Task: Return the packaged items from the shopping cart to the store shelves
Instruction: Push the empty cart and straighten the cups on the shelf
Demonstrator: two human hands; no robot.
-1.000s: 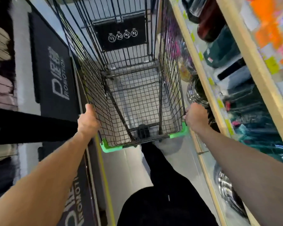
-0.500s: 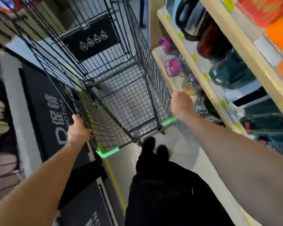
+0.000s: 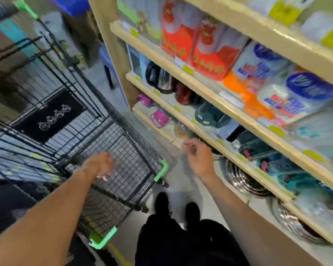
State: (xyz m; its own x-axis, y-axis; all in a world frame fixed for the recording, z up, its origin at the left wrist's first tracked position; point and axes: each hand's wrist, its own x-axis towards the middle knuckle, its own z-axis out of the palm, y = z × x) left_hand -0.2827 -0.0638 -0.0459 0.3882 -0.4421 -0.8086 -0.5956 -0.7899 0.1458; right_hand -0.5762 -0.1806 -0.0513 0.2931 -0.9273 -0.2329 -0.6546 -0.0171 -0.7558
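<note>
The black wire shopping cart (image 3: pixel 123 143) with green corner guards stands to my left, and I see no packages in its basket. My left hand (image 3: pixel 99 165) hovers over the cart's near end, off the wire, fingers apart and blurred. My right hand (image 3: pixel 198 158) is free in the air between the cart and the wooden shelves (image 3: pixel 229 104), fingers curled in with nothing in them. Red packages (image 3: pixel 206 52) and blue-and-white packs (image 3: pixel 277 87) fill the upper shelf.
Kettles (image 3: pixel 158 77), a pink cup (image 3: pixel 159 118) and steel bowls (image 3: pixel 242 179) sit on the lower shelves at right. A black sign (image 3: pixel 52 116) hangs at the cart's far end. My black shoes (image 3: pixel 161 200) stand on the narrow floor strip between cart and shelves.
Both hands have come off the cart's rim and now hang free. The view has swung up and right toward the shelves, and the cart sits further left.
</note>
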